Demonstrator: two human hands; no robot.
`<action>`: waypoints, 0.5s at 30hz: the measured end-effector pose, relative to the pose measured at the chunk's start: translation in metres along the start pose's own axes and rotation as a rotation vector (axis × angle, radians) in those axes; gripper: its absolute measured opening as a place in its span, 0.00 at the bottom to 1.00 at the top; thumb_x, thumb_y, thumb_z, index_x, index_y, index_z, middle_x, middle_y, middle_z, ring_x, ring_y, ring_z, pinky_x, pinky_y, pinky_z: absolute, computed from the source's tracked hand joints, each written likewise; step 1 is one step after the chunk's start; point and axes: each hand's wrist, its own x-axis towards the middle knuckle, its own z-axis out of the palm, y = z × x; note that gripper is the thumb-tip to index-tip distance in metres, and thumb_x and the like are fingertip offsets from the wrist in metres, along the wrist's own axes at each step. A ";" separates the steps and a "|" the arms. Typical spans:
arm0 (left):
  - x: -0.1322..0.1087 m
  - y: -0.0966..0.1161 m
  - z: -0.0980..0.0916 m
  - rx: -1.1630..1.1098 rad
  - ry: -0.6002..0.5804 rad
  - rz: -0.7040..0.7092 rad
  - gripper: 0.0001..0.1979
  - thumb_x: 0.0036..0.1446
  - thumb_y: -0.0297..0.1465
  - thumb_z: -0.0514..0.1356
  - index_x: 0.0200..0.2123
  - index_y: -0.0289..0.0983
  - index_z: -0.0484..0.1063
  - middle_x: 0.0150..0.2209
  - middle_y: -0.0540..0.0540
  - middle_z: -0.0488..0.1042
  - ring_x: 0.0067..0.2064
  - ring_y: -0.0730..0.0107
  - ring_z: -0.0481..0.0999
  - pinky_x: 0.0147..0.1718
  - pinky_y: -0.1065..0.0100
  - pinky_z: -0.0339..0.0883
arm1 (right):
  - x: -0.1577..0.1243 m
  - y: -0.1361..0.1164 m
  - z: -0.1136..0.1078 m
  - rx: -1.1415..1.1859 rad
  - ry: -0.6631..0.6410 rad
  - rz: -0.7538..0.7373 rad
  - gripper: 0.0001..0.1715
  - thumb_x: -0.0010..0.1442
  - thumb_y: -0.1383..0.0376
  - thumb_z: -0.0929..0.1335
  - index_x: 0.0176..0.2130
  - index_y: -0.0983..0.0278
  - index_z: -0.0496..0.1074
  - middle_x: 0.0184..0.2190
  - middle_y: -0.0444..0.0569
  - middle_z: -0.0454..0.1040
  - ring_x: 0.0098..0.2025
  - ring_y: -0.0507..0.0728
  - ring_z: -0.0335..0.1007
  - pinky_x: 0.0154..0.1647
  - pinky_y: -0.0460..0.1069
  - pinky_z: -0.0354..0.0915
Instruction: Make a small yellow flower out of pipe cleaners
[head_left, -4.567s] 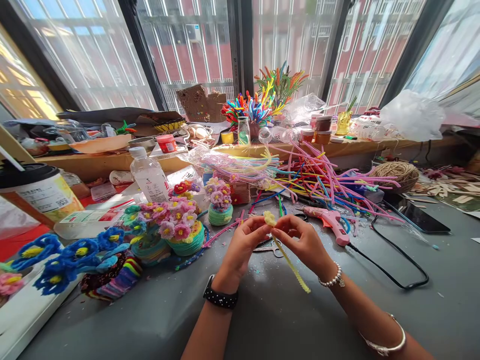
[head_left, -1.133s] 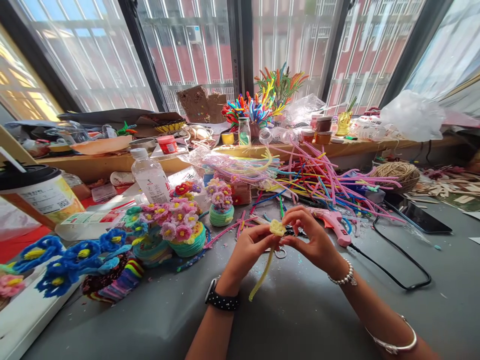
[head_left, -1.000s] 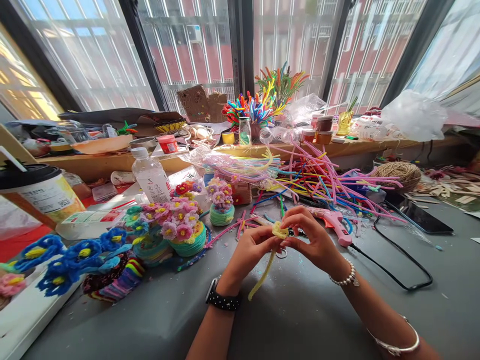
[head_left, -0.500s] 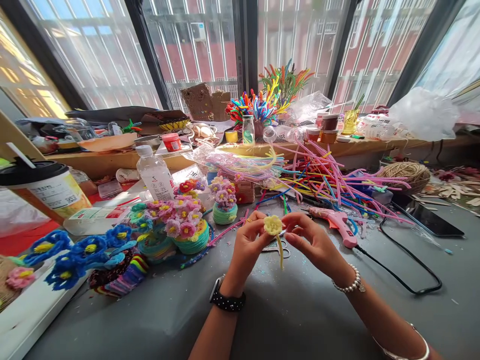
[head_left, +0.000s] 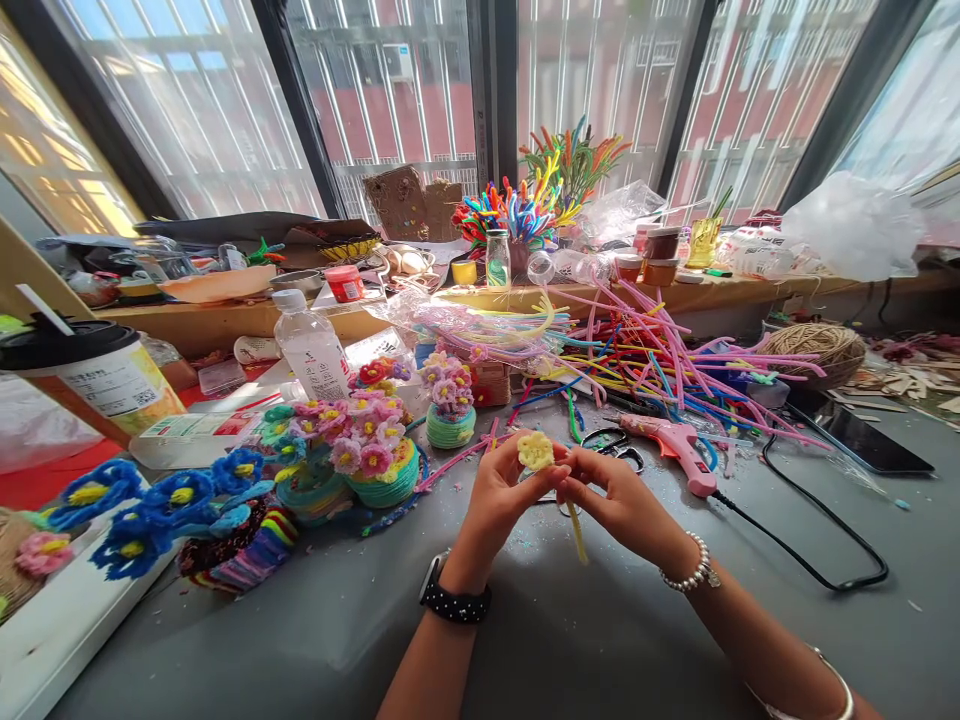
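Observation:
A small pale yellow pipe-cleaner flower [head_left: 535, 451] is pinched between the fingers and thumb of my left hand [head_left: 495, 498]. Its yellow stem [head_left: 577, 537] hangs down below the fingers, slanting to the right. My right hand [head_left: 622, 505] is closed, thumb and fingertips pinching at the stem just under the bloom and meeting the left fingertips. The exact grip point is hidden by the fingers. Behind my right hand lie black-handled scissors [head_left: 631, 457], partly covered. A pink glue gun [head_left: 671, 445] rests just beyond them, its black cord running right.
Left of my hands stand pots of pink flowers [head_left: 367, 440] and blue flowers [head_left: 176, 500]. A drink cup [head_left: 97, 385] and a plastic bottle [head_left: 307, 345] are behind. Loose pipe cleaners [head_left: 645, 350] pile up at the back; a phone [head_left: 862, 435] and twine ball [head_left: 814, 350] lie right.
My right hand has moved left and closed on the stem, where its fingers were apart before. The flower has tilted and shifted slightly left, and its stem end has swung right.

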 end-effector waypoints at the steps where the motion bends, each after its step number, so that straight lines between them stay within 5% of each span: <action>1: 0.000 0.000 0.000 -0.008 0.015 -0.008 0.07 0.42 0.30 0.61 0.28 0.35 0.71 0.28 0.49 0.69 0.32 0.71 0.67 0.34 0.71 0.60 | 0.000 0.000 0.000 0.020 -0.011 0.007 0.13 0.56 0.58 0.60 0.27 0.66 0.63 0.24 0.45 0.67 0.28 0.51 0.61 0.29 0.45 0.58; 6: 0.001 -0.003 -0.002 -0.055 0.114 -0.040 0.08 0.43 0.33 0.60 0.26 0.34 0.72 0.27 0.47 0.71 0.32 0.70 0.68 0.34 0.70 0.61 | 0.001 0.001 -0.004 0.169 -0.071 0.034 0.13 0.55 0.58 0.61 0.27 0.65 0.61 0.23 0.43 0.64 0.27 0.50 0.60 0.30 0.45 0.57; 15: -0.001 0.000 -0.006 -0.106 0.008 -0.028 0.07 0.39 0.33 0.62 0.22 0.34 0.71 0.25 0.48 0.69 0.31 0.70 0.67 0.32 0.72 0.60 | 0.002 0.006 -0.004 0.492 -0.333 0.106 0.15 0.53 0.57 0.63 0.25 0.66 0.62 0.23 0.43 0.62 0.27 0.50 0.59 0.32 0.46 0.57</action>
